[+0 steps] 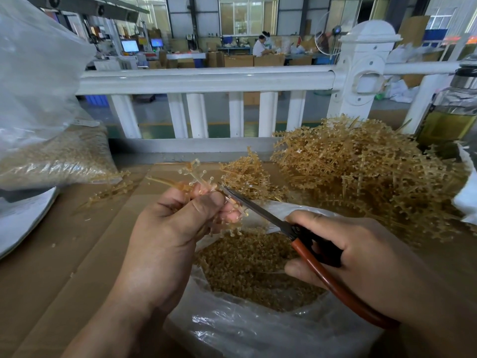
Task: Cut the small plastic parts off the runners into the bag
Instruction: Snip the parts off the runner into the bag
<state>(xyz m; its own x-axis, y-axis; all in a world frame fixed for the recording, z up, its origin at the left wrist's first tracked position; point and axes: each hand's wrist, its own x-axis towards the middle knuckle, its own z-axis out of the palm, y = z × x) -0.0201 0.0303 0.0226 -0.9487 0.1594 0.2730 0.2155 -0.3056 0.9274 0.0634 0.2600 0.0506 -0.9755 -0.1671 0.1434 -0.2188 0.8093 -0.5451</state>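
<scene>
- My left hand (167, 228) grips a runner (197, 177) over the bag (245, 329); my right hand (361, 254) grips the scissors (258, 211).
- Many cut parts (253, 270) lie in the bag; a big pile of runners (361, 177) is left, so I judge the job far from done.

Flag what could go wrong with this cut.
1. The scissors in the right hand have their blades against the left hand gripping the runner, so a nicked finger seems possible.
2. The cut sits near the far edge of the bag, so snipped parts might bounce onto the cardboard.
</scene>
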